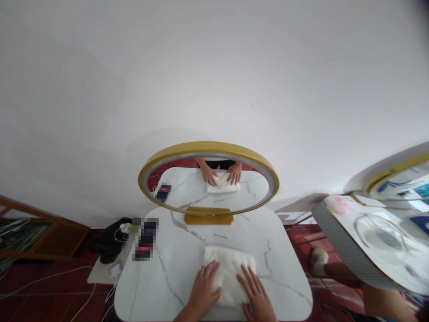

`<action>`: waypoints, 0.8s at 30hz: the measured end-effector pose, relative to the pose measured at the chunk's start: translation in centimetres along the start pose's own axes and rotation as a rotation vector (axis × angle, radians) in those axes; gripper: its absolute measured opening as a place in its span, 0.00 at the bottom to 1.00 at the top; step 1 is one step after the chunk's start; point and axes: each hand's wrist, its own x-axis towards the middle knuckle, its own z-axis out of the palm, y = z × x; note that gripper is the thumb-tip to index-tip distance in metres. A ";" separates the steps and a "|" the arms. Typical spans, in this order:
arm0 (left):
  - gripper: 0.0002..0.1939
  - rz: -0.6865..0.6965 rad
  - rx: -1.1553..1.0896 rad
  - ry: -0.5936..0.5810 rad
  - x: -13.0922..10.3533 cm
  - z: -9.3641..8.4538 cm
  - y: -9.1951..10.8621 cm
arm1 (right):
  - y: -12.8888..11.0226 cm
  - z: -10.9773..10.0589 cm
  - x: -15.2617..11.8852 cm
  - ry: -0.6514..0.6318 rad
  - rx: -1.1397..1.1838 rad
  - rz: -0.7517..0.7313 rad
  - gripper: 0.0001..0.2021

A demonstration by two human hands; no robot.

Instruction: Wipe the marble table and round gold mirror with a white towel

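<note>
A folded white cloth (229, 264) lies flat on the white marble-patterned table (281, 286), near its front edge. My left hand (203, 287) rests on the cloth's left side, palm down with the fingers spread. On the right side of the cloth lies my right hand (255, 293), also palm down, its fingers apart. Neither hand grips anything. Behind the cloth stands an oval mirror (208, 146) with a gold frame and a gold base (208, 217); it reflects both hands and the cloth.
A pixelated phone-like object (146, 239) lies at the table's left edge. Further left are a black bag (109, 243), cables and a wooden shelf (56, 237). On the right stand another table (362, 241), a second gold mirror (385, 174) and a person's leg (343, 273).
</note>
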 end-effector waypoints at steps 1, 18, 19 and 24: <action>0.40 0.010 -0.023 -0.049 0.0 0.4 0.9 | 1.1 0.1 -1.2 0.011 -0.006 -0.015 0.42; 0.45 0.226 -0.196 -0.426 3.8 5.1 10.8 | 7.4 -3.0 -9.3 0.208 -0.208 0.299 0.47; 0.44 0.223 -0.196 -0.419 3.9 5.1 10.8 | 7.4 -3.1 -8.9 0.206 -0.211 0.311 0.47; 0.41 0.224 -0.187 -0.337 4.9 4.9 10.8 | 7.9 -3.9 -6.7 0.198 -0.242 0.337 0.47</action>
